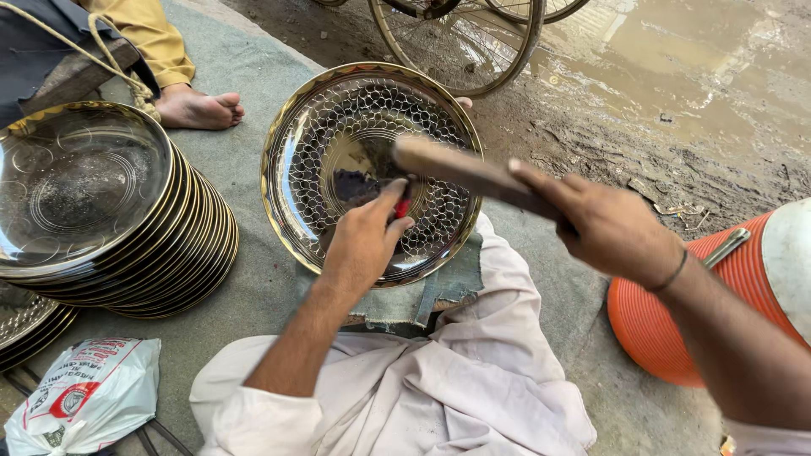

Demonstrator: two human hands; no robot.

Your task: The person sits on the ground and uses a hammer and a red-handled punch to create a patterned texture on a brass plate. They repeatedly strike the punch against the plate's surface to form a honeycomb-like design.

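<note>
Closest to my camera is the pale cloth over my lap [473, 380], and my left forearm rises out of it. My left hand [365, 241] has its fingers pressed together, pinching a small red-handled punch [403, 208] whose tip stands on the middle of the brass tray [291, 160]. The tray is propped up, tilted toward me, its face covered in a dimpled scale pattern. My right hand [610, 226] is wrapped tight around the handle of a wooden mallet [460, 169]. The mallet's long axis runs up and to the left from my right fingers, so its head hangs just over the punch; the left hand is the nearer one to the tray. Farther out sit a stack of trays [127, 219], an orange jug [726, 295], a bicycle wheel [465, 42] and another person's bare foot [198, 108].
</note>
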